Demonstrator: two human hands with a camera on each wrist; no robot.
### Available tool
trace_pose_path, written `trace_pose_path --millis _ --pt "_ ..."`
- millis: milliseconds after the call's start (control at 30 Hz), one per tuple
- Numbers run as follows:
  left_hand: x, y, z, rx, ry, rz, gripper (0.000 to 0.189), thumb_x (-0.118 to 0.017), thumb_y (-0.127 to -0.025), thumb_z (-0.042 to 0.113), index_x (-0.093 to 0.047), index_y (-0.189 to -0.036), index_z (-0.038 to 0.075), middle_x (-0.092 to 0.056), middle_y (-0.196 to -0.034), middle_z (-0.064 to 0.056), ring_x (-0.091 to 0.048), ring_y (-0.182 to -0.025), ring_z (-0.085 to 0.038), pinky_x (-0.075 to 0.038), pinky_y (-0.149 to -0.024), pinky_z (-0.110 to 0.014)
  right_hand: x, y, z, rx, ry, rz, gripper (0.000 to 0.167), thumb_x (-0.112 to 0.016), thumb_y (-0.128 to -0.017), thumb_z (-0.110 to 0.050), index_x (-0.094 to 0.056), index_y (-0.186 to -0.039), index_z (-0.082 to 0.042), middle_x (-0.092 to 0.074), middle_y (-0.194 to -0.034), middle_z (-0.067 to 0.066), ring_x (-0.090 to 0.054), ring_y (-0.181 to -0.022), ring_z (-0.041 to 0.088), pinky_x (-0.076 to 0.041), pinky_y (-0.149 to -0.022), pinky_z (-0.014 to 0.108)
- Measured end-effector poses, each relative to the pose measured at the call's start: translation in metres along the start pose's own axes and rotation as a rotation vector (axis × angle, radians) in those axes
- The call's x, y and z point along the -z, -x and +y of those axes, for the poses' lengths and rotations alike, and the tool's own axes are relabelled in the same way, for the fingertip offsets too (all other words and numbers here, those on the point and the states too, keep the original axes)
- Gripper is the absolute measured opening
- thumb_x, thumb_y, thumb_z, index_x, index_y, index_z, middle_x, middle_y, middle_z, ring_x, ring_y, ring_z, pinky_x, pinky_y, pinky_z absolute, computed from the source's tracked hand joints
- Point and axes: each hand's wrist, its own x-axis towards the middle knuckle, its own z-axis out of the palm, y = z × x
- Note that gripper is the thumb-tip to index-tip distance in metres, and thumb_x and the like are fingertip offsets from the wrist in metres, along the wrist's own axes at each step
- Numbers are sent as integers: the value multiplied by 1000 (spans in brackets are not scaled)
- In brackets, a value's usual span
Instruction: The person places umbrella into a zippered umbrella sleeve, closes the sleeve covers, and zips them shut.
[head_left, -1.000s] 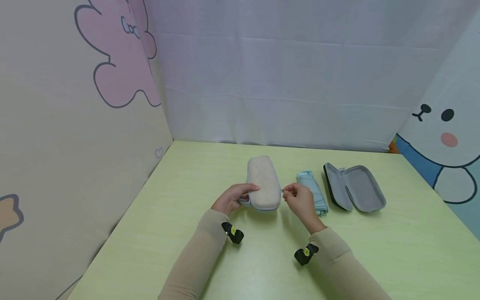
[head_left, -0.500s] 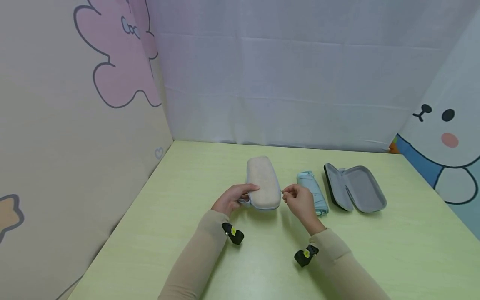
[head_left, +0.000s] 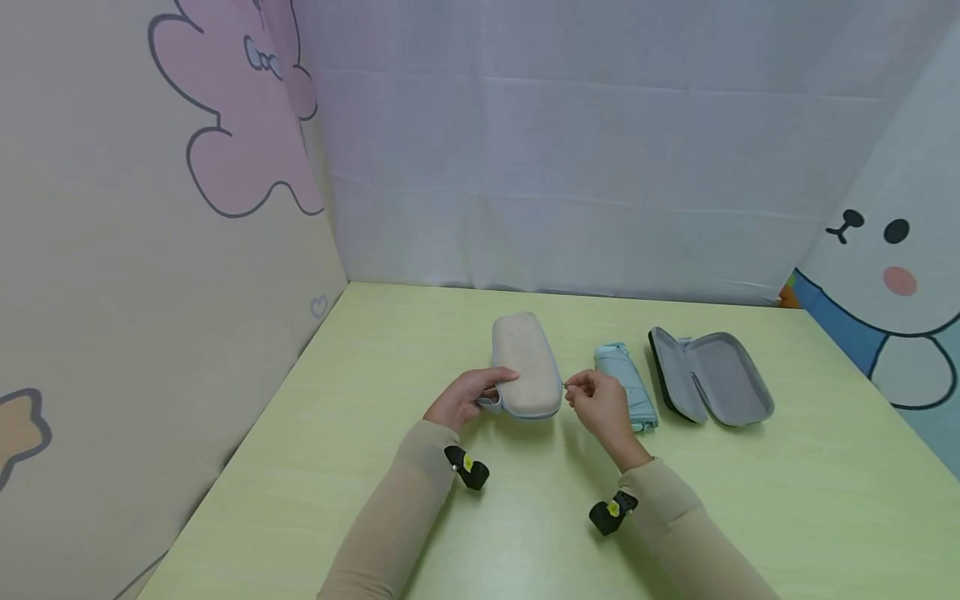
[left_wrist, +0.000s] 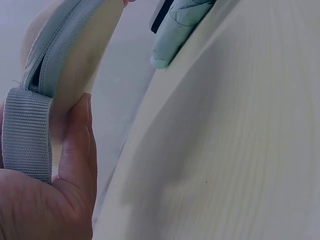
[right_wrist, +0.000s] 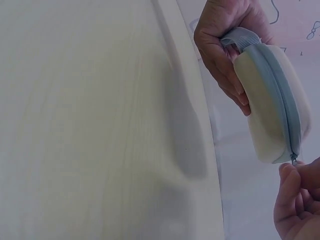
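A cream pencil case (head_left: 527, 367) with a light blue zip band is held above the table in the head view. My left hand (head_left: 463, 397) grips its near left side, thumb on the top face. In the left wrist view a blue webbing loop (left_wrist: 27, 135) on the case's end lies by the palm of that hand. My right hand (head_left: 602, 406) pinches the small zipper pull (right_wrist: 294, 159) at the case's right edge. The zip looks closed along most of the band in the right wrist view, with a small gap by the loop in the left wrist view.
Right of my right hand lies a light blue folded umbrella (head_left: 626, 385), partly hidden by that hand. Beyond it an unfolded hard case (head_left: 727, 379) with grey lining and a black outside rests on the pale green table (head_left: 517, 533). A white curtain (head_left: 562, 167) hangs behind.
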Motion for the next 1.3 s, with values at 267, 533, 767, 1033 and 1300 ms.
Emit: trace_pose_path --millis 267,533,767,1033,1300 --pt "-1 0 0 0 44 32 38 -74 -76 25 -60 -104 3 -61 -76 1 -48 -61 -10 -24 -45 -18 0 1 -1 -4 -6 2 7 -58 -83 4 -64 -81 3 -62 -69 8 -58 -61 17 -48 -53 26" --pt "-4 0 -1 13 70 56 37 -74 -76 23 -59 -104 3 -60 -78 0 -48 -64 -12 -24 -49 -20 1 3 -1 2 -7 0 6 -58 -83 4 -64 -80 4 -62 -68 7 -58 -61 17 -47 -53 27" --pt "-3 0 -1 8 79 69 37 -75 -75 24 -59 -102 4 -59 -77 0 -48 -63 -11 -23 -48 -19 2 3 -2 4 4 1 7 -58 -83 4 -64 -80 3 -62 -68 8 -58 -61 17 -46 -53 27" --pt "-4 1 -1 7 82 82 35 -75 -75 24 -59 -99 5 -58 -76 0 -47 -64 -11 -24 -50 -20 2 4 -4 5 3 -4 7 -58 -84 3 -64 -81 3 -62 -69 7 -58 -61 17 -47 -53 27" --pt "-2 -1 0 -18 85 64 34 -71 -78 24 -59 -102 4 -61 -77 1 -49 -64 -12 -30 -61 -24 1 6 -4 3 0 -8 7 -59 -84 1 -65 -80 2 -62 -69 7 -58 -62 17 -47 -53 27"
